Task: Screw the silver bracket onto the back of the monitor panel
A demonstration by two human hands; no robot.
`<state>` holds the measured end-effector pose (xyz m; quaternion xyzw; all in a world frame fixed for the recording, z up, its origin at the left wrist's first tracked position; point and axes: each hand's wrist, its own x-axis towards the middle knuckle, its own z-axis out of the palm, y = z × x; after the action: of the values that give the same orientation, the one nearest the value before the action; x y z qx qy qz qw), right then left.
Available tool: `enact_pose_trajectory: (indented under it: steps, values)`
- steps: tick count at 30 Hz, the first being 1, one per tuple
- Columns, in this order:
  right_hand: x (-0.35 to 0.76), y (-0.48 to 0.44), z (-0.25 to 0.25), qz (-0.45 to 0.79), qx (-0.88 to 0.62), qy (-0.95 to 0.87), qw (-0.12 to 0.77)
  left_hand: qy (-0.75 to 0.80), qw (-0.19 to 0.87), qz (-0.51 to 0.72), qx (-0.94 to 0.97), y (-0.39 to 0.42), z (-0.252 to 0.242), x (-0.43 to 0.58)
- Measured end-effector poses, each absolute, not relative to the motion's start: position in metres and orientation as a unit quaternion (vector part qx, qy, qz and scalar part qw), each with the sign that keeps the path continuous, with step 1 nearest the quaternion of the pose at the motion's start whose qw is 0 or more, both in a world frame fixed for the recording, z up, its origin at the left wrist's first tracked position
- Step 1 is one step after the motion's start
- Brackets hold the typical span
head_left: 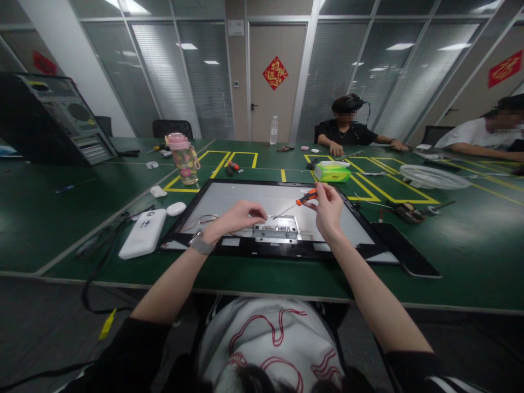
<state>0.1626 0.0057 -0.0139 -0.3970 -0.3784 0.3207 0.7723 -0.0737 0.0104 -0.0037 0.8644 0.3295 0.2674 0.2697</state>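
Note:
A flat monitor panel (229,196) with a black frame lies on the green table in front of me. On its near half sits a metal hinge bracket (276,230). My right hand (328,210) grips the orange and black handle of a screwdriver (307,197), whose thin shaft slants down left toward the bracket's upper edge. Close to the screwdriver's tip is my left hand (241,216), palm down over the panel, its fingers curled and drawn together beside the bracket. Whatever those fingertips hold, if anything, is too small to make out.
Left of the panel lie a white power bank (143,234) and a white case (176,208); behind them stands a pink-lidded bottle (184,164). A black phone-like slab (405,249) touches the right side. Farther back are a green box (332,172), a computer tower (61,120) and two seated people.

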Motion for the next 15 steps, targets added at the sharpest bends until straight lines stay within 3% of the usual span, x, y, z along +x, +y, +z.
enact_pose_trajectory:
  steps: [15]
  values:
    - [0.162, 0.005, -0.014, 0.338, -0.395, -0.371, 0.769, 0.303, 0.256, 0.232, 0.888, 0.017, -0.012, -0.076]
